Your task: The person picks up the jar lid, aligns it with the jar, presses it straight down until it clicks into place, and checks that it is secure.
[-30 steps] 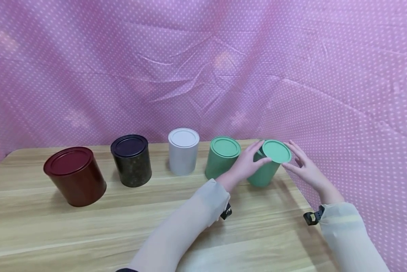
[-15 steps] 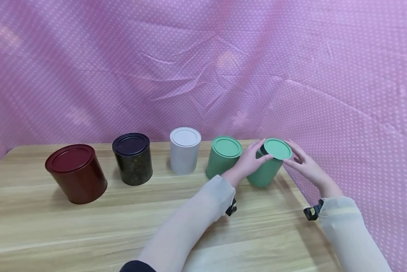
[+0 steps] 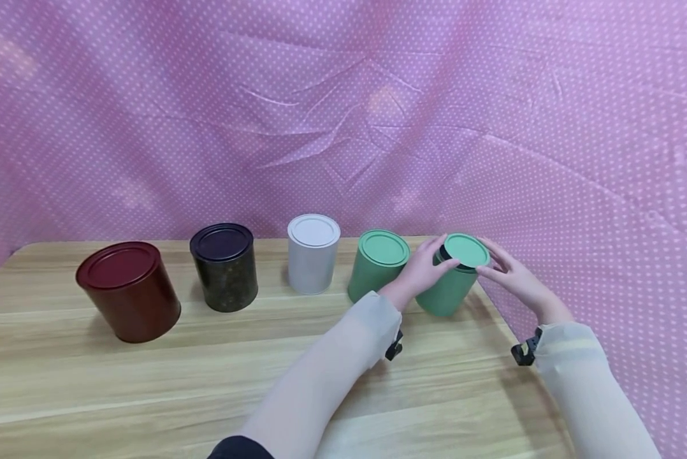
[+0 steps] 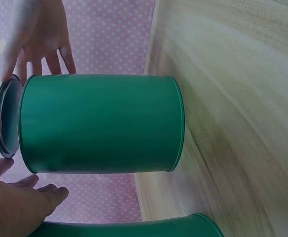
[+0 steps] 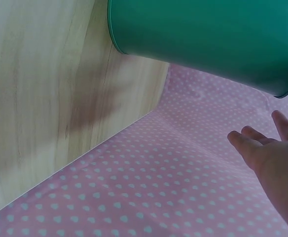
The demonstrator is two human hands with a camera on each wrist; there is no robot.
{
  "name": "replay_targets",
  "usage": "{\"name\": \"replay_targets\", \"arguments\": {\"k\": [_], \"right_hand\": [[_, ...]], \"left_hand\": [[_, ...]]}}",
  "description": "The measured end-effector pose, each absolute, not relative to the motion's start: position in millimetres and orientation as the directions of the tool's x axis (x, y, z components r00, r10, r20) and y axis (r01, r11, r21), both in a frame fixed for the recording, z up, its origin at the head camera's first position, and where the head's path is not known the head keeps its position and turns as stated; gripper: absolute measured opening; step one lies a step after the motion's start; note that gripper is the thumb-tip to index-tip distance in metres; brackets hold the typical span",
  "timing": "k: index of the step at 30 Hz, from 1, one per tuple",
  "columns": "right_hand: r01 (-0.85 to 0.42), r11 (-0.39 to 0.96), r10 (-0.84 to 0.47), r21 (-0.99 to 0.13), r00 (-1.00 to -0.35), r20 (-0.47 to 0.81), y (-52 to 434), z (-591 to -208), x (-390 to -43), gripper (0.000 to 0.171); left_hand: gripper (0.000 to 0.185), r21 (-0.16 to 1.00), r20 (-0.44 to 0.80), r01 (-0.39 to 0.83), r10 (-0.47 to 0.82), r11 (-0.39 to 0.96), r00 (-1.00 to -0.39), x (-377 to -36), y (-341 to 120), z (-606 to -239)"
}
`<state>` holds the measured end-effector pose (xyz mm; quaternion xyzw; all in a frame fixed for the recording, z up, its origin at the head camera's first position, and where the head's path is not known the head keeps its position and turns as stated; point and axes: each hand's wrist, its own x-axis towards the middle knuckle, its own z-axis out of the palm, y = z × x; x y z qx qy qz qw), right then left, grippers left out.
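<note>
A green can (image 3: 448, 290) stands upright near the table's right edge, also seen in the left wrist view (image 4: 99, 123) and the right wrist view (image 5: 208, 39). Its green lid (image 3: 466, 250) lies tilted on the can's mouth, with a dark gap showing at the left. The lid (image 4: 8, 118) sits a little off the rim. My left hand (image 3: 426, 271) pinches the lid's left edge. My right hand (image 3: 506, 271) touches the lid's right edge with straight, spread fingers (image 5: 262, 148).
On the wooden table (image 3: 148, 382) stand a second green can (image 3: 378, 264), a white can (image 3: 313, 253), a dark can (image 3: 224, 266) and a red can (image 3: 128, 290), all lidded. Pink dotted cloth (image 3: 578, 191) hangs behind and along the right edge.
The lid has come down from above the can onto its mouth. Both hands have closed in slightly around it.
</note>
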<state>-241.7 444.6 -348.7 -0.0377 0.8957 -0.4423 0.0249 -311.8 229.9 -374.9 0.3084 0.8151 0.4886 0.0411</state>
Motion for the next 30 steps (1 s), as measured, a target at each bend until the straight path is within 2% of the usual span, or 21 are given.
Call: {"name": "replay_targets", "arguments": {"k": [7, 16, 30], "right_hand": [[-0.067, 0.61, -0.115, -0.79, -0.993, -0.004, 444, -351, -247, 0.071], [-0.034, 0.629, -0.111, -0.777, -0.993, -0.047, 446, -352, -249, 0.073], [-0.001, 0.658, -0.102, -0.753, -0.991, -0.088, 447, -356, -255, 0.074]], "left_hand": [[0.067, 0.826, 0.215, 0.446, 0.537, 0.346, -0.816, -315, 231, -377], [0.066, 0.802, 0.183, 0.445, 0.546, 0.399, -0.817, -317, 231, -379], [0.067, 0.79, 0.191, 0.459, 0.548, 0.406, -0.814, -321, 234, -384]]}}
